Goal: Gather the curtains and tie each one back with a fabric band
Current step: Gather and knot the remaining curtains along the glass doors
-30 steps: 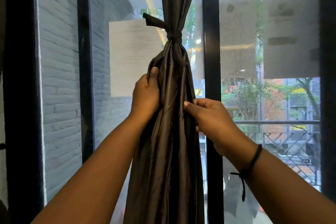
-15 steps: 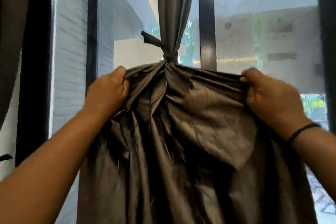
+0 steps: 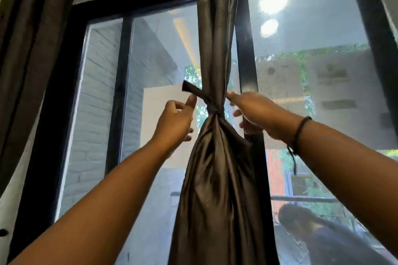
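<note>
With both your left hand (image 3: 174, 123) and right hand (image 3: 256, 114) open either side of the band (image 3: 212, 106) knotted around the soft, slippery curtain (image 3: 217, 178), grip its stiff free tail by your left fingertips.

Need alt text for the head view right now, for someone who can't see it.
Both hands reach up to a dark fabric band knotted around a gathered brown curtain before a black-framed window. The left hand is by the band's free end; the right hand is beside the knot.
</note>
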